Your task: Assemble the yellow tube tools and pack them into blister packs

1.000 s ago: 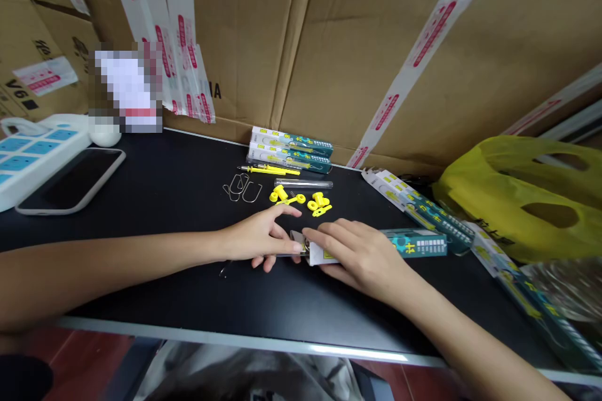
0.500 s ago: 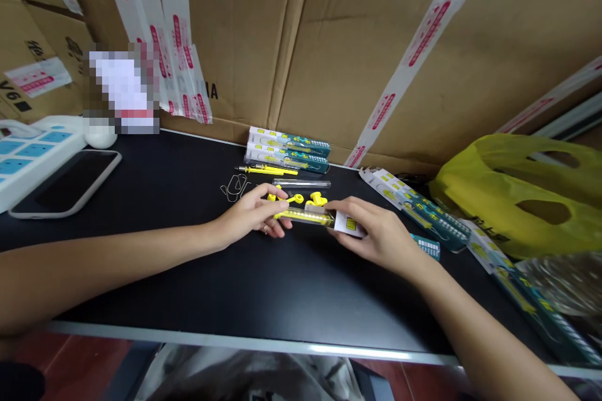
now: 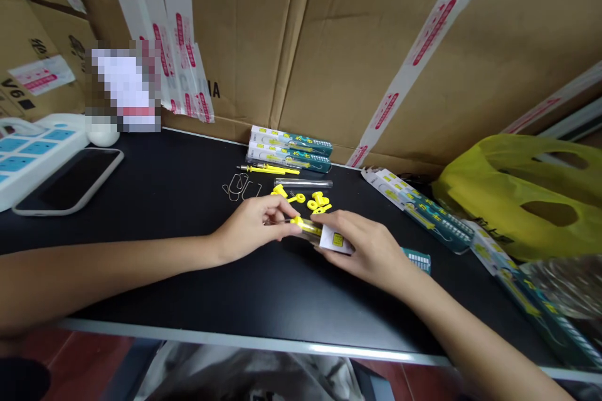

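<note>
Head view: I see the left hand pinching the yellow end of a clear tube, its other end inside the printed box that the right hand is clamped around, over the black counter. Loose yellow parts lie just beyond.

1. The held carton is white and teal with a yellow square.
2. The held tube is clear with a yellow end.
3. The loose plastic parts are yellow.
4. The desk is black.
5. The tape is whitish with repeating red labels.
</note>
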`<state>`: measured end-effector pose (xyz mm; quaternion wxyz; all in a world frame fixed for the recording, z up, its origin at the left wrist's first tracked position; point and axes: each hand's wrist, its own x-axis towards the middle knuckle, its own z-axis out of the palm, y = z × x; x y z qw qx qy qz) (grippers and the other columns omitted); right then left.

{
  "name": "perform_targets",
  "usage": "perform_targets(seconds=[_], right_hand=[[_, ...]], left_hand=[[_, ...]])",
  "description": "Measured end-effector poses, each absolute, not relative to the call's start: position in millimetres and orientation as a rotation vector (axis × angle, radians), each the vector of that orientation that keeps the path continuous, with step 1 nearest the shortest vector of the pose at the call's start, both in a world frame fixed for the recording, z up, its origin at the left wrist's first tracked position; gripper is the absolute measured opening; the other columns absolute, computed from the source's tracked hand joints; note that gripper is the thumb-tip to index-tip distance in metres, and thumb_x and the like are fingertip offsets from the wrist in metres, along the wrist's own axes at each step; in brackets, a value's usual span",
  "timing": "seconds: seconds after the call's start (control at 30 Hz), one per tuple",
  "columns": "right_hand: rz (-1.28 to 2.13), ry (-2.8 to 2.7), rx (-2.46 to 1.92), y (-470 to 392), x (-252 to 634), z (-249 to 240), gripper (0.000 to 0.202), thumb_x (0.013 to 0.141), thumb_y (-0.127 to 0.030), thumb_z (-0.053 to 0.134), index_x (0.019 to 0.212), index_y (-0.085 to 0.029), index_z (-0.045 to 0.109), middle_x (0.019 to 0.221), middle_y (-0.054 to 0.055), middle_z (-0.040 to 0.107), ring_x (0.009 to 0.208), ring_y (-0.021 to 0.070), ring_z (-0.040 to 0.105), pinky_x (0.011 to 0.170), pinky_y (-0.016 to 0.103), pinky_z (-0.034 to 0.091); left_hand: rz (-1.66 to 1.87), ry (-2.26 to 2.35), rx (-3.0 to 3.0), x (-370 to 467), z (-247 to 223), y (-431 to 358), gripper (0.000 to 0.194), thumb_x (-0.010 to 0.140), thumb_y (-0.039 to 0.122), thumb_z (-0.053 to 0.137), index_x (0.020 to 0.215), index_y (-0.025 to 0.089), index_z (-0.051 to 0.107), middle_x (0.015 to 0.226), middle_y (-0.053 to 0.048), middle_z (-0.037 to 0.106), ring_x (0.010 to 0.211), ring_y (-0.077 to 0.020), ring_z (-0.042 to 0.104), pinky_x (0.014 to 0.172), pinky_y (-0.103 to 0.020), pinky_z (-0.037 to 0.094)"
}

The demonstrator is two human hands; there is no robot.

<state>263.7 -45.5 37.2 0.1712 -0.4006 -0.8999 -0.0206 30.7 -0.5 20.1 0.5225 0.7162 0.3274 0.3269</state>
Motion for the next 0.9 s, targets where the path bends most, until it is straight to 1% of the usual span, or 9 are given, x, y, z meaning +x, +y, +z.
perform_targets(seconds=[0.07,0.17,0.3,0.37,0.43,0.53,0.6,0.77,0.9], right_hand=[[-0.113,-2.571,-1.092,-52.3,255.1,32.6,0.040,0.085,-0.024,0.057,0.123,-0.019,0.046,0.105,0.009,0.066,0.088,0.0198,0.063,0.075,0.031,0.051],[-0.189,-2.584,-1.050,-59.3,244.6,27.8,0.031,0.087,-0.026,0.055,0.115,-0.016,0.048,0.095,0.009,0.067,0.078,0.0190,0.061,0.067,0.030,0.050],[-0.185,-2.601,-1.066,-59.1,239.6,25.7,0.019,0.086,-0.024,0.055,0.103,-0.018,0.049,0.090,0.007,0.066,0.073,0.0182,0.060,0.062,0.029,0.048],[-0.174,-2.569,-1.112,-55.9,242.3,25.6,0.018,0.084,-0.022,0.056,0.101,-0.018,0.049,0.088,0.007,0.066,0.074,0.0186,0.060,0.063,0.028,0.048],[-0.178,-2.516,-1.176,-52.1,247.5,25.6,0.020,0.082,-0.023,0.058,0.100,-0.019,0.050,0.087,0.006,0.065,0.075,0.0190,0.061,0.063,0.028,0.048],[-0.196,-2.445,-1.257,-48.0,255.2,25.7,0.024,0.081,-0.026,0.060,0.101,-0.020,0.050,0.087,0.006,0.065,0.076,0.0195,0.062,0.063,0.028,0.048],[-0.198,-2.429,-1.275,-47.4,257.3,25.9,0.024,0.080,-0.027,0.061,0.101,-0.020,0.050,0.086,0.005,0.064,0.076,0.0193,0.063,0.062,0.027,0.047],[-0.165,-2.464,-1.252,-50.6,254.0,26.4,0.022,0.080,-0.025,0.060,0.099,-0.019,0.050,0.086,0.005,0.064,0.075,0.0186,0.061,0.063,0.027,0.047],[-0.143,-2.489,-1.257,-52.8,252.3,26.3,0.023,0.080,-0.024,0.060,0.100,-0.019,0.049,0.088,0.005,0.064,0.076,0.0188,0.061,0.063,0.028,0.047]], left_hand=[[0.751,0.765,1.787,32.4,18.1,-6.1,0.026,0.077,0.037,0.067,0.091,0.016,0.061,0.064,0.005,0.053,0.058,-0.0073,0.049,0.055,-0.019,0.040],[0.669,0.777,1.847,34.4,15.1,-11.1,0.024,0.076,0.037,0.068,0.086,0.016,0.060,0.062,0.006,0.051,0.056,-0.0073,0.047,0.053,-0.019,0.037],[0.677,0.772,1.763,36.0,12.0,-10.6,0.024,0.074,0.029,0.069,0.087,0.017,0.054,0.066,0.006,0.051,0.058,-0.0067,0.048,0.054,-0.019,0.038],[0.719,0.735,1.672,36.7,11.1,-7.8,0.027,0.072,0.027,0.071,0.086,0.016,0.051,0.071,0.006,0.052,0.061,-0.0061,0.050,0.056,-0.018,0.041],[0.740,0.724,1.584,37.1,10.7,-4.0,0.026,0.073,0.026,0.071,0.085,0.016,0.050,0.074,0.004,0.053,0.061,-0.0056,0.050,0.054,-0.017,0.041],[0.740,0.730,1.503,36.8,10.4,0.6,0.022,0.076,0.027,0.067,0.088,0.015,0.053,0.076,0.003,0.055,0.059,-0.0061,0.050,0.046,-0.017,0.041],[0.753,0.725,1.493,36.2,10.2,1.4,0.020,0.077,0.027,0.066,0.089,0.014,0.056,0.074,0.002,0.056,0.059,-0.0071,0.052,0.046,-0.017,0.044],[0.798,0.766,1.623,34.3,12.0,-3.0,0.018,0.078,0.030,0.066,0.080,0.013,0.061,0.068,0.001,0.060,0.058,-0.0080,0.055,0.048,-0.018,0.045],[0.873,0.791,1.785,33.3,13.9,-4.0,0.014,0.079,0.026,0.066,0.075,0.013,0.063,0.067,0.002,0.061,0.055,-0.0063,0.054,0.050,-0.017,0.043]])
